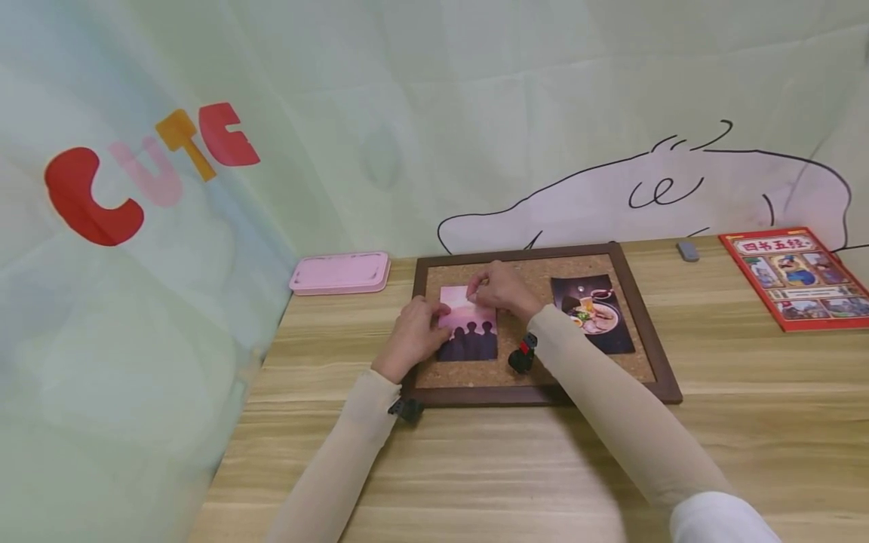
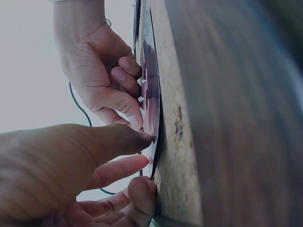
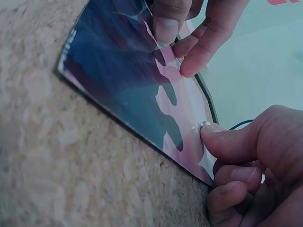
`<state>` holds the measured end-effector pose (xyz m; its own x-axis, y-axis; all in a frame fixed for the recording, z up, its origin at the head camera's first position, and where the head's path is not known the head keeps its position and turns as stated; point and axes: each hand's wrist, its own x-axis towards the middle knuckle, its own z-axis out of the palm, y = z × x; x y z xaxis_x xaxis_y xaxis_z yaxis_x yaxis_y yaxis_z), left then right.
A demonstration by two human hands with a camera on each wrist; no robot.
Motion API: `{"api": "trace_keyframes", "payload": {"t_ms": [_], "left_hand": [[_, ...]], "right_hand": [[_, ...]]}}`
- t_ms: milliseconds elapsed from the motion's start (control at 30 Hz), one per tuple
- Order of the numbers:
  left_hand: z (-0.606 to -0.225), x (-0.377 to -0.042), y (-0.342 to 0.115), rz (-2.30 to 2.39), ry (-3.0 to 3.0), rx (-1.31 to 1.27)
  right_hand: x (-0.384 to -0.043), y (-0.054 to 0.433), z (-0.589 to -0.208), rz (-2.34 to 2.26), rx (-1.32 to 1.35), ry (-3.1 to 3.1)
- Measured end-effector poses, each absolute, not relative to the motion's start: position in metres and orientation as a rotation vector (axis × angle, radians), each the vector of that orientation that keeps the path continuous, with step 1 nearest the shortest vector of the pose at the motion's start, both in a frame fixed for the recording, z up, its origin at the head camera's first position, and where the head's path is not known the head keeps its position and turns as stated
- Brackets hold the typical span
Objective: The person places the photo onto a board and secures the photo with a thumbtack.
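A pink photo [image 1: 468, 347] with dark silhouettes of people lies on a brown-framed corkboard [image 1: 523, 373]. My left hand [image 1: 416, 335] is at the photo's left edge, with thumb and fingertips touching its surface. At the photo's upper part, my right hand [image 1: 505, 290] pinches a small silver thumbtack [image 3: 204, 124] against the pink area. The tack's point is hidden. In the right wrist view, the photo's near edge [image 3: 137, 135] stands slightly off the cork. Right of it on the board is a food photo [image 1: 594, 315] with a silver tack at its top.
A pink tin case [image 1: 341, 273] lies left of the board on the wooden table [image 1: 475, 460]. Toward the back right are a small grey eraser-like block [image 1: 688, 251] and a red-bordered book [image 1: 797, 279]. A printed cloth backdrop [image 1: 380, 128] borders the table behind and left.
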<state>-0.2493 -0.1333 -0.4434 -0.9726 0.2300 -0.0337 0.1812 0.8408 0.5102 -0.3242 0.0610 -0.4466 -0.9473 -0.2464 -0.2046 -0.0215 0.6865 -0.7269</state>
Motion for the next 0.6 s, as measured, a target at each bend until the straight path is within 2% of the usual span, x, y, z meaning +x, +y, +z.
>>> {"api": "trace_keyframes", "payload": {"t_ms": [600], "left_hand": [[-0.4427,-0.2490,-0.1331,0.787,2.918,0.317]], "right_hand": [[-0.3244,0.0579,-0.4433,-1.129,-0.099,2.583]]}}
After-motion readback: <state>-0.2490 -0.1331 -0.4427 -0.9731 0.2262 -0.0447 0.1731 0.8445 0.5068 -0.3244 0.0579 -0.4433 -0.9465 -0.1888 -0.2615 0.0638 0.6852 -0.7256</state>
